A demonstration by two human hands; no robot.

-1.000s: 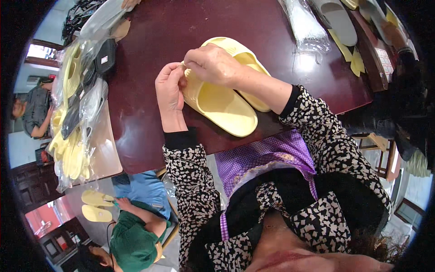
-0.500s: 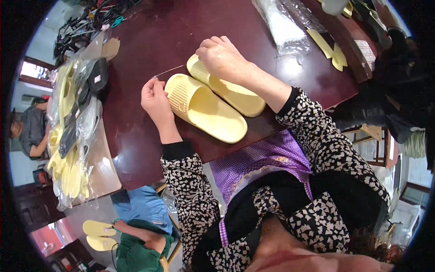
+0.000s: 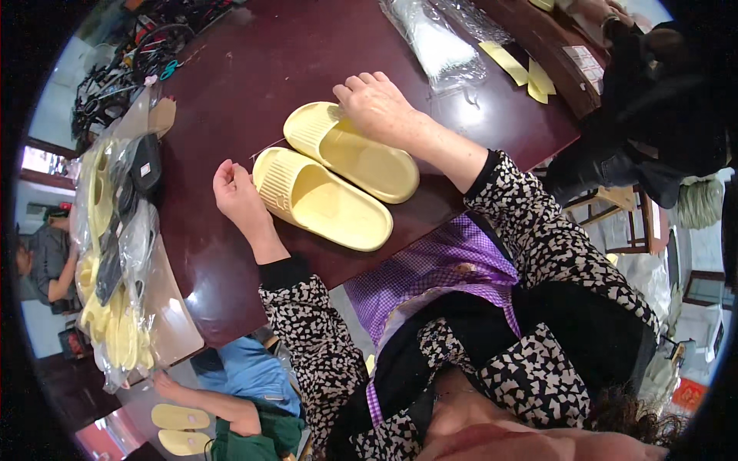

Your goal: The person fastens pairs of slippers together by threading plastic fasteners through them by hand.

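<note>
A pair of pale yellow slippers lies side by side on the dark red table, ribbed straps toward the far left. The near slipper is beside my left hand, whose fingers are curled with thumb and fingertips together. A thin pale line, like a thread, shows between that hand and the slippers; I cannot tell whether the hand holds it. My right hand is bent over the right edge of the far slipper, with its fingers curled. Whatever is in either hand, if anything, is too small or hidden to make out.
Bagged yellow and black slippers line the left side. Clear plastic bags and yellow strips lie at the far right. One person in green sits at lower left, near another yellow pair; a dark-clothed person stands at right.
The view has shifted, so the table and its things sit further left. The two slippers lie closer to level with each other. My right hand has moved to the right edge of the far slipper.
</note>
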